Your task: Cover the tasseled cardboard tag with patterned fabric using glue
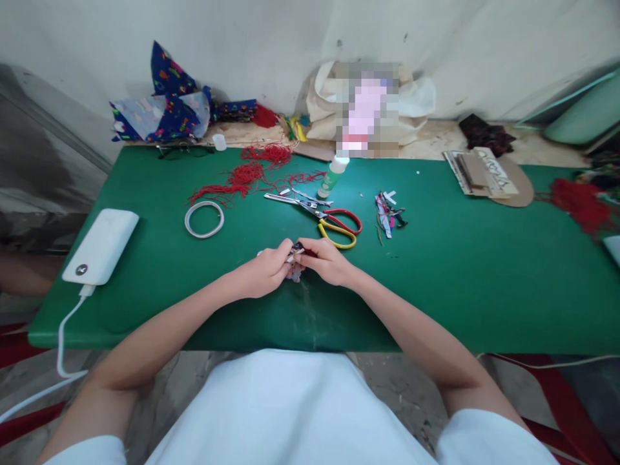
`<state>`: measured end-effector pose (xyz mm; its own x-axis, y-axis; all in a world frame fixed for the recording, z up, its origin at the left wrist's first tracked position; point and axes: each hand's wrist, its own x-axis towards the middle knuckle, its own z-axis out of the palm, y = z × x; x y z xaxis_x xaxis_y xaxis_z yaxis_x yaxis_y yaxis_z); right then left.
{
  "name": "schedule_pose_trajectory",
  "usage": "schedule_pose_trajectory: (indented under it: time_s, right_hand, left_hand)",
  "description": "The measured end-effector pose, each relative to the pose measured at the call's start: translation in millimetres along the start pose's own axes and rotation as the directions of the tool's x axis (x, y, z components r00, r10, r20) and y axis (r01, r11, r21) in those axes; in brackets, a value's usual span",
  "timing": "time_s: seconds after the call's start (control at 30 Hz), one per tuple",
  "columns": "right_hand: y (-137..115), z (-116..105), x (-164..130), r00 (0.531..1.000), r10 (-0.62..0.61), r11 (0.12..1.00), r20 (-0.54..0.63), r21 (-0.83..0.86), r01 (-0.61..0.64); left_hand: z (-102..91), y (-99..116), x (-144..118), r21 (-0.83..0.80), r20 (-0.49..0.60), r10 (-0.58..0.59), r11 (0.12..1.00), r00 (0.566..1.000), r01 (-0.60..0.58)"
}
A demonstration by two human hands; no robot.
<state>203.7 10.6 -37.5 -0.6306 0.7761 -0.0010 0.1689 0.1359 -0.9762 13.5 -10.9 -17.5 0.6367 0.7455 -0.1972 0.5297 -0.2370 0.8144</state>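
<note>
My left hand [274,268] and my right hand [325,259] meet above the near middle of the green table [460,278]. Both are closed, thumbs and fingers pinching a small crumpled piece [296,253] with dark and pale patches. Fingers cover most of it, so its kind is unclear. Just beyond the hands lie scissors [325,218] with one red and one yellow handle loop, blades pointing left. A glue stick [333,177] with a white cap stands behind the scissors. Right of them sits a small heap of colourful scraps [387,213].
Red strings [245,177] lie tangled at the back left, near a roll of tape [204,219]. A white power bank [101,247] with a cable rests at the left edge. Cardboard pieces [484,177] are at the back right; patterned blue fabric [179,106] stands against the wall.
</note>
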Motion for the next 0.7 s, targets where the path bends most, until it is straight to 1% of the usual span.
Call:
schedule_pose_trajectory:
  time_s: [0.23,0.47,0.53,0.7]
  right_hand:
    - [-1.5,-6.9,0.3,0.999,0.001,1.0,0.04,-0.006,-0.001]
    - [-2.1,-4.7,0.4,0.992,0.023,0.985,0.127,0.169,-0.045]
    - [-2.7,-5.0,0.2,0.99,0.024,0.98,0.136,0.193,-0.05]
    - [-3.2,-6.2,0.0,0.991,0.022,0.984,0.13,0.17,-0.044]
  left_hand:
    - [-2.3,0.0,-0.8,-0.024,0.016,0.003,1.0,1.0,-0.002]
    - [-11.5,6.0,-4.0,-0.098,0.037,0.019,0.995,0.999,-0.015]
    - [-14.1,8.0,-5.0,-0.123,0.048,0.015,0.992,0.999,-0.009]
    - [-16.2,8.2,-5.5,-0.152,0.05,0.009,0.988,0.999,-0.002]
